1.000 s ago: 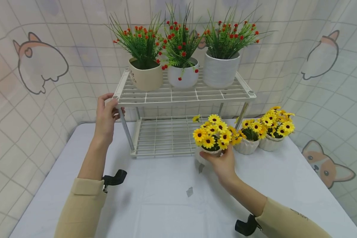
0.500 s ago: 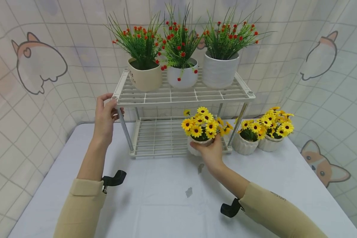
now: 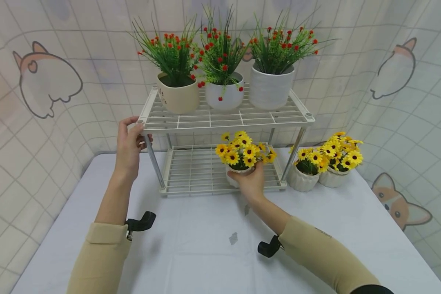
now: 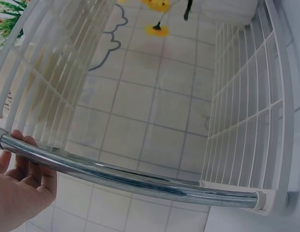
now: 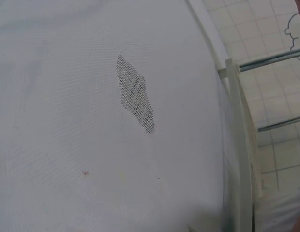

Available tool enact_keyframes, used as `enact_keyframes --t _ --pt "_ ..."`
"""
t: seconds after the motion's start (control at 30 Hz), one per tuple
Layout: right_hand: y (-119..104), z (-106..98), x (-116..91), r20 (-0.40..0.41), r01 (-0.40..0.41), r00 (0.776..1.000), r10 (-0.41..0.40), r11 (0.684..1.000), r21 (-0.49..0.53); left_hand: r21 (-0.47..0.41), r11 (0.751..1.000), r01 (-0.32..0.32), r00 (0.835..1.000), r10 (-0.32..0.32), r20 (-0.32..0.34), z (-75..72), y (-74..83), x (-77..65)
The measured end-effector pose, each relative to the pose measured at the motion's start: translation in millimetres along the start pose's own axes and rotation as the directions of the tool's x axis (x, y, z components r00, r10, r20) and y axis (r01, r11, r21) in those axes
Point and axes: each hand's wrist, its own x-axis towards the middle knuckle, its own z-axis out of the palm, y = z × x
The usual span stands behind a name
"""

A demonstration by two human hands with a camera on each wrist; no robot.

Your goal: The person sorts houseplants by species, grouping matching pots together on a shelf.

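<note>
Head view: gripping a pot of yellow flowers (image 3: 239, 157) in the right hand (image 3: 252, 183), at the lower shelf (image 3: 191, 192) (resting or hovering, cannot tell which). Curling the left hand (image 3: 128, 151) round the front left post (image 3: 154, 161), near its top. Showing two yellow-flowered pots (image 3: 304, 180) on the tabletop (image 3: 202, 253), three red-flowered plants (image 3: 224, 96) above.

Diffuse, bright light; soft shadows lie on cloth (image 3: 198, 253) in front of wire rack (image 3: 228, 128). Glare streaks rack's chrome post (image 4: 121, 178), bowed by lens distortion.
</note>
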Motion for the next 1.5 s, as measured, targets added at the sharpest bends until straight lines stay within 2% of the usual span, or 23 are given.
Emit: enact_keyframes --t 0.13,0.47,0.6,0.73,0.83,1.07,1.33,1.5 --pt "5 5 0 -0.003 0.015 1.0 -0.015 1.0 -0.019 0.003 1.0 -0.003 1.0 0.003 -0.002 0.7 -1.1 -0.3" --pt "14 19 5 0.023 0.067 0.998 -0.067 0.998 0.007 -0.007 1.0 -0.015 1.0 0.015 -0.009 -1.4 -1.5 -0.3" --pt "25 26 5 0.035 0.075 0.997 -0.073 0.996 -0.049 -0.032 0.999 -0.012 1.0 0.012 -0.01 -1.4 -0.9 -0.4" --pt "32 33 5 0.042 0.146 0.989 -0.142 0.98 -0.136 -0.041 0.999 -0.008 1.0 0.008 -0.01 -1.5 -0.5 -0.3" --pt "33 39 3 0.046 0.176 0.984 -0.171 0.974 -0.145 -0.033 0.999 -0.012 1.0 0.011 -0.01 -1.6 -0.6 -0.2" --pt "26 56 -1 0.045 0.127 0.992 -0.121 0.976 -0.178 0.011 1.0 -0.025 1.0 0.025 -0.018 -0.1 -1.7 -0.6" --pt "24 75 -3 0.035 0.105 0.994 -0.1 0.98 -0.171 -0.031 0.999 -0.012 1.0 0.012 -0.008 0.8 -3.0 0.4" --pt "21 86 -6 0.038 0.095 0.995 -0.089 0.974 -0.207 -0.045 0.999 -0.014 1.0 0.014 -0.009 0.7 -3.7 1.7"
